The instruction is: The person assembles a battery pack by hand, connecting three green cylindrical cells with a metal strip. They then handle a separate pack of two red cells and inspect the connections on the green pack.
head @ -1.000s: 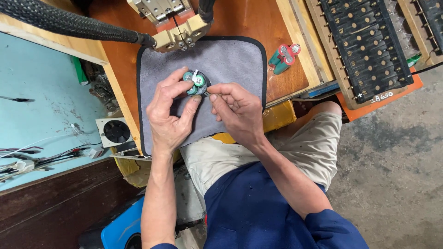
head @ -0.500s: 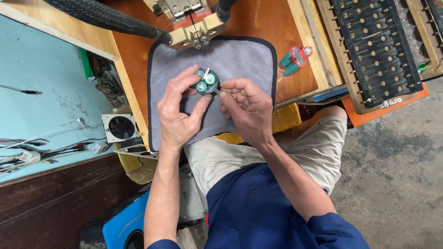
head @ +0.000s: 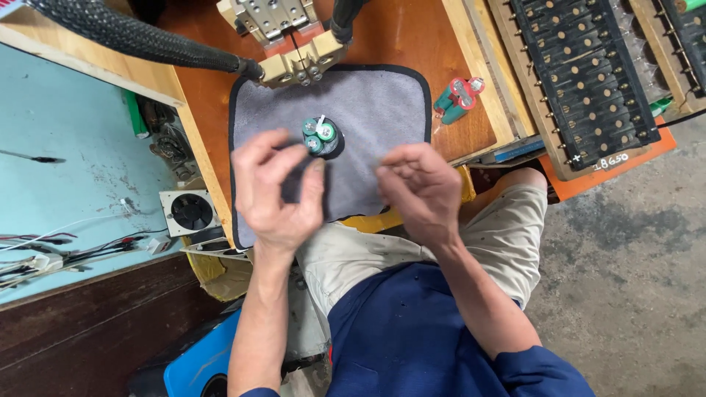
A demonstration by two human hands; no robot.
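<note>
A small cluster of green cylindrical cells (head: pixel 321 136) in a black holder stands on a grey cloth mat (head: pixel 382 103) with a thin metal strip sticking up from it. My left hand (head: pixel 278 190) hovers just below and left of the cluster, fingers loosely spread, holding nothing, apart from the cells. My right hand (head: pixel 418 187) is at the mat's lower right edge with its fingers curled in; nothing shows in it. Both hands are slightly blurred.
A brass-coloured welding head (head: pixel 298 62) with a black braided cable (head: pixel 132 37) overhangs the mat's far edge. A red and green cell pack (head: pixel 457 99) lies right of the mat. Black cell trays (head: pixel 581 73) stand far right; a small fan (head: pixel 191 212) sits at left.
Both hands have let go of the cell cluster and drawn back toward me. The cluster now rests alone on the mat.
</note>
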